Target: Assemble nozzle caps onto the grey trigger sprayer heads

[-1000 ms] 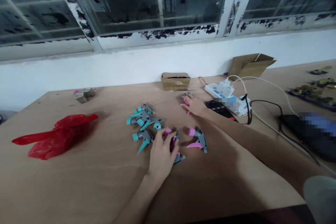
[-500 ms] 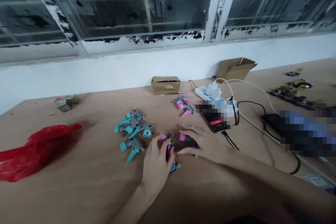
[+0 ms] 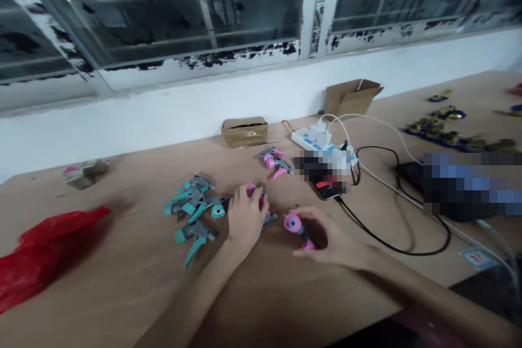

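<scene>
My right hand (image 3: 332, 236) is closed on a pink and grey trigger sprayer head (image 3: 294, 223), its round pink collar turned toward me. To its left, my left hand (image 3: 247, 215) has its fingers curled around another pink and grey sprayer head (image 3: 261, 196), which they largely cover. A grey sprayer part (image 3: 269, 219) shows on the table beside that hand. Left of my hands lies a pile of teal and grey sprayer heads (image 3: 193, 201), with one (image 3: 196, 236) at its near side. Farther back rest pink and grey sprayer heads (image 3: 275, 162).
A power strip (image 3: 308, 138) with cables and a phone (image 3: 328, 190) lie right of centre. Two cardboard boxes (image 3: 244, 131) stand by the wall. A red plastic bag (image 3: 53, 244) is at left. Gold and blue parts (image 3: 440, 133) lie at far right.
My right hand has turned the sprayer head so its pink collar faces me, and moved it nearer. My left hand stays around its sprayer head, slightly farther back. The view has shifted right.
</scene>
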`<state>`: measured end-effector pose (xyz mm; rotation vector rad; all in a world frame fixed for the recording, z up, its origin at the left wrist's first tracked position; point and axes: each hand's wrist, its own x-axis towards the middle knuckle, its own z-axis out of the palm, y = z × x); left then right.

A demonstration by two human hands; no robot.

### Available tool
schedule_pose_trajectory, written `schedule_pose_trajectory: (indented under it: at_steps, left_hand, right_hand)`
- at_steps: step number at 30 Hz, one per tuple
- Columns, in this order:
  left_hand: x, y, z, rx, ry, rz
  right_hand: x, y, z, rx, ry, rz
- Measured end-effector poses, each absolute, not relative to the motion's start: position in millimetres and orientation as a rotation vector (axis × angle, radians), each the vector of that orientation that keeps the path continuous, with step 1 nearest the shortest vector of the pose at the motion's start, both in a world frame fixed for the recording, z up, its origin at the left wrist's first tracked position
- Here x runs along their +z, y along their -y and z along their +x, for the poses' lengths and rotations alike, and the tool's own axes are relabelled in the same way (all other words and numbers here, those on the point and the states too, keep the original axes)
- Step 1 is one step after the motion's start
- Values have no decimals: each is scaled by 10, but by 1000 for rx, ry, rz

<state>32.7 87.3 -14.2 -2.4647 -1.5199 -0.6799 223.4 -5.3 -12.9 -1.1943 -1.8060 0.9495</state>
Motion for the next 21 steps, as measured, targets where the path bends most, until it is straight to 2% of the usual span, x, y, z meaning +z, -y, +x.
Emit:
schedule_pose_trajectory:
  at_steps: [4, 8, 10, 13, 16, 21]
  left_hand:
    - [-8, -879, 325, -839, 1449, -2534]
    - [135, -557, 271, -1246, 1460, -2830]
    - [170, -385, 226, -1342, 1556, -2940]
    - [158, -233, 149, -1384, 1680, -3007]
    - [119, -189, 87, -1371, 1752, -3050]
    - [88, -125, 90, -1405, 1740, -3300]
  right_hand:
    - [-35, 1, 2290, 1342, 1296, -959]
    - [-24, -110, 2252, 1404, 1311, -910]
    - [-25, -159, 2199, 1273, 1523, -1005]
    - [7, -217, 2116, 908, 1912, -1069]
    - [67, -235, 2071, 605, 2089, -1099]
    - [108, -114, 2117, 437, 2193, -1179]
